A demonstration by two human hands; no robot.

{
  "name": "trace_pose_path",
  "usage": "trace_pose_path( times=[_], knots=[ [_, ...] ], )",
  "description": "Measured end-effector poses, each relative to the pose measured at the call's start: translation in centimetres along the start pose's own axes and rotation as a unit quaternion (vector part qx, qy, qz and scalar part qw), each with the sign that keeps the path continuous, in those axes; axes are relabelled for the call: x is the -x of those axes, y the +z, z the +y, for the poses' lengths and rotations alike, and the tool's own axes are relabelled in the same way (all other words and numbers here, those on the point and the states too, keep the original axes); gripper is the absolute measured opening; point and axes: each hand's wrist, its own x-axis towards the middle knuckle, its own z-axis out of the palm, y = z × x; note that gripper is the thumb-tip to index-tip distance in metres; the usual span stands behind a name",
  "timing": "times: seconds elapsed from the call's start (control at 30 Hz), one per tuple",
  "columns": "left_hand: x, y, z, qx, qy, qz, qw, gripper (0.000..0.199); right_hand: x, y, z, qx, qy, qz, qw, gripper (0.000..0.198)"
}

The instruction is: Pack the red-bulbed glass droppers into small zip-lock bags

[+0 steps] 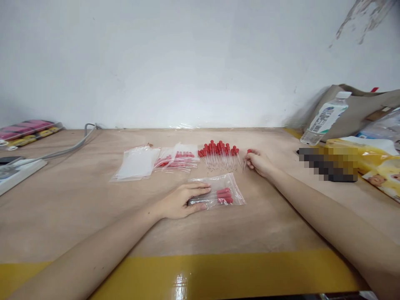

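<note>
While the left hand point(183, 201) presses flat, fingers spread, on the clear bag point(218, 192) mid-worktop, the right hand point(259, 163) pinches one dropper point(245, 162) beside the pile point(219, 155); likely light, brittle glass, best gripped at the bulb.

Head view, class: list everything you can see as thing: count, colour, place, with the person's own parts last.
Loose droppers: many, red-capped, table centre.
Open bag: one, clear, holds three droppers, under left hand.
Filled bags: several, clear, left of the loose droppers.
Empty bags: a stack, clear, further left.
Bottle: one, clear, far right.
Power strip: one, white, left edge.
Left hand: on the open bag.
Right hand: pinching single dropper.
</note>
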Motion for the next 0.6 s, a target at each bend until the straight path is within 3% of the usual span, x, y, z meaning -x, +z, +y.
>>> trace_pose_path(
  times=[0.13,0.33,0.6],
  knots=[
    [0.0,0.0,0.0,0.0,-0.001,0.002,1.0,0.047,1.8,-0.7,-0.1,-0.057,0.016,0.012,0.998,0.02],
    [0.0,0.0,-0.1,-0.005,0.002,0.002,1.0,0.047,5.7,1.1,-0.2,-0.186,-0.019,0.072,0.98,0.042],
    [0.2,-0.1,-0.1,-0.005,0.002,0.007,1.0,0.049,8.3,3.1,-0.2,-0.168,-0.095,0.077,0.978,0.055]
  ],
)
